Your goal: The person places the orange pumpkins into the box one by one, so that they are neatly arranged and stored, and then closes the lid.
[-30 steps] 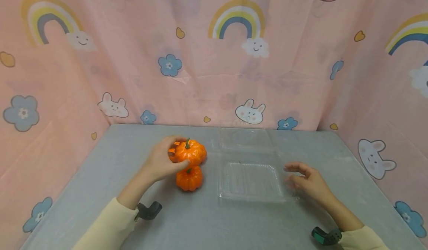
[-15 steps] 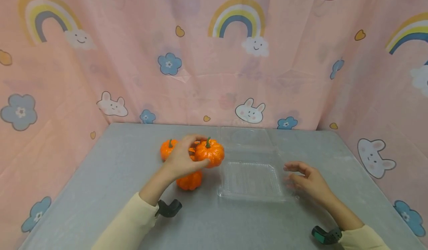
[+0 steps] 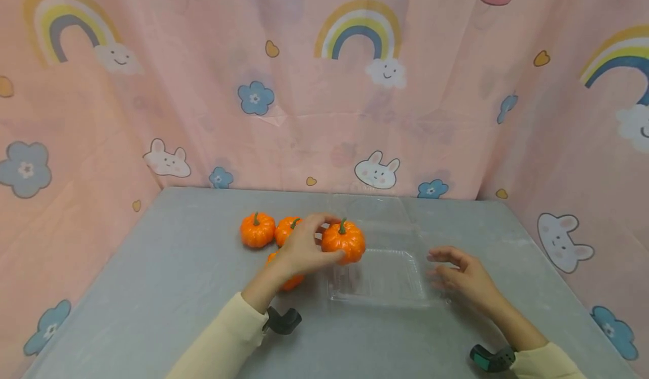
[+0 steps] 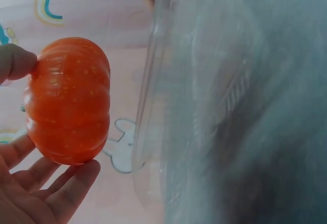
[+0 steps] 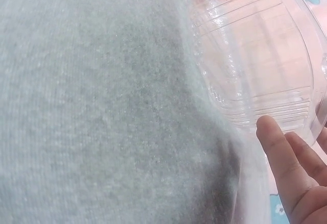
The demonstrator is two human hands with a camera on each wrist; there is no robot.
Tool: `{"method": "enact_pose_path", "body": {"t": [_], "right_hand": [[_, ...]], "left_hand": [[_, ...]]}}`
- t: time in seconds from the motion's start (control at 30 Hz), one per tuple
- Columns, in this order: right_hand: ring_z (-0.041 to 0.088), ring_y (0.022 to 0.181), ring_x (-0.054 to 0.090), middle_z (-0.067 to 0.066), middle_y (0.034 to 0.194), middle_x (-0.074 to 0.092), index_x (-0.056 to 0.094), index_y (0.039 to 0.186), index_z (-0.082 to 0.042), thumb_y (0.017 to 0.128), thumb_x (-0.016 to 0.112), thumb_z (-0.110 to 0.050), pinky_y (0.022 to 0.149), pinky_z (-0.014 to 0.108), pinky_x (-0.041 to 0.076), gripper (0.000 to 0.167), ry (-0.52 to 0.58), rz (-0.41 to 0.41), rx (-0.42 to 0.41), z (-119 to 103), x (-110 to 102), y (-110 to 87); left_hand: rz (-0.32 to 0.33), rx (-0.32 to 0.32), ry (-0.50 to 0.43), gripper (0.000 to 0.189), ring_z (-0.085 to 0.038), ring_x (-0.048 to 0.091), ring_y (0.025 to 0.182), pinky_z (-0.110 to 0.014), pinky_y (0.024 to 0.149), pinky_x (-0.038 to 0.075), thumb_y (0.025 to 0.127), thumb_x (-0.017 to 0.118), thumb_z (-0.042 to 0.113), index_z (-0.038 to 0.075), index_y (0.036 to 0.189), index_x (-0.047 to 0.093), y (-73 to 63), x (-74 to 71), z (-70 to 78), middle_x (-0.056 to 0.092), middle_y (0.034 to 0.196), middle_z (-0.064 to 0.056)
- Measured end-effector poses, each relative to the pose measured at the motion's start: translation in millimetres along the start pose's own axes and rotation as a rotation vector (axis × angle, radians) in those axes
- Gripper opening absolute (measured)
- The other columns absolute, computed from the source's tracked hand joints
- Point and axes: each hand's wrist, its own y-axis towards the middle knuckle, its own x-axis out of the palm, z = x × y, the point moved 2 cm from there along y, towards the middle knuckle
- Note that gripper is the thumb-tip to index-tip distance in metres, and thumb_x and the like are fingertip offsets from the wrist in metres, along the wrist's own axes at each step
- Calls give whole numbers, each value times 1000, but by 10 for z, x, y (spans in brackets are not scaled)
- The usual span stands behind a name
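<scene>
Left grip [image 3: 305, 249] pinches a pumpkin [image 3: 345, 242] over the clear container [image 3: 390, 275] — right grip [image 3: 469, 277] half-spread alongside.

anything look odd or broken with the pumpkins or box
Nothing stands out. The left hand holds a pumpkin stem-up, no damage visible, and the clear box stands open. The leftmost pumpkin sits upright; the two others on the table are partly hidden, so I can't fully vouch for them.

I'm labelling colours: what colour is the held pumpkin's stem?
The stem is green, clearest in the head view.
</scene>
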Motion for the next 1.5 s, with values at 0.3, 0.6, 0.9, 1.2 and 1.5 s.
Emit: {"method": "enact_pose_path", "body": {"t": [0.3,0.6,0.9,1.2,1.5], "right_hand": [[15,95,70,34,131,49,45,133,8,98,52,-11,74,33,60,40,-5,-10,9,12,7,3],[14,95,70,33,131,48,44,133,8,97,53,-12,74,34,60,42,24,-4,25,13,30,10],[11,94,69,29,130,51,43,134,8,98,54,-16,75,34,59,45,37,-7,34,-1,26,15],[13,97,69,19,127,56,42,134,8,99,53,-17,76,35,59,44,56,-22,43,-2,19,14],[9,96,68,10,124,58,42,134,9,99,52,-18,76,36,59,44,66,-28,43,11,10,9]], "left_hand": [[-43,-13,-5,57,-17,55,109,-26,85,53,75,78,28,20,126,56,75,236,20,55,128,2],[-81,11,25,56,-18,57,111,-29,87,54,76,78,30,21,127,56,140,446,75,57,127,2],[-112,2,27,55,-15,56,109,-21,85,51,75,79,32,22,124,57,174,633,95,57,123,3],[-149,-44,19,54,-12,55,104,-19,83,50,73,81,30,20,122,59,209,836,137,58,119,3],[-185,-63,10,53,-6,54,96,-17,80,49,73,82,29,20,120,60,241,1021,208,58,113,5]]}}
